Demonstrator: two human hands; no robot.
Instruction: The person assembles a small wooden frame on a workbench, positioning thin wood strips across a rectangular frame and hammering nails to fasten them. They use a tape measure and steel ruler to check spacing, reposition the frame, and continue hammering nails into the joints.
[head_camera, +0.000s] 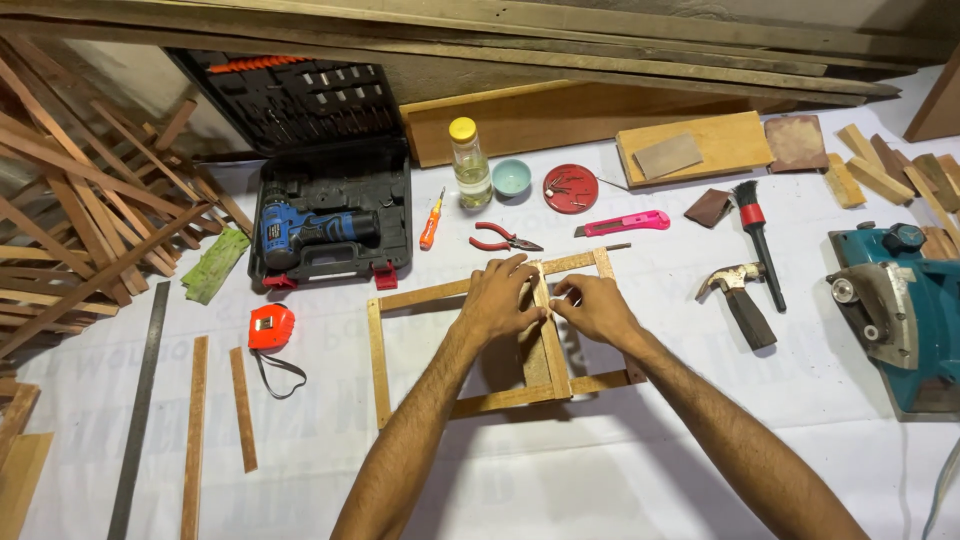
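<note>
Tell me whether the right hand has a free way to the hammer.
Probably yes: the right hand rests on the wooden frame, and only bare white sheet lies between it and the hammer.

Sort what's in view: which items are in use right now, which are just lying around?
In use:
left hand
right hand
wooden frame
upright slat, pinched by both hands

Lying about:
hammer
pliers
pink utility knife
drill in its case
orange tape measure
brush

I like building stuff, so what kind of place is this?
Probably a small woodworking spot. Two hands press on a wooden frame, with a hammer, a cordless drill and stacked wood strips around.
</note>
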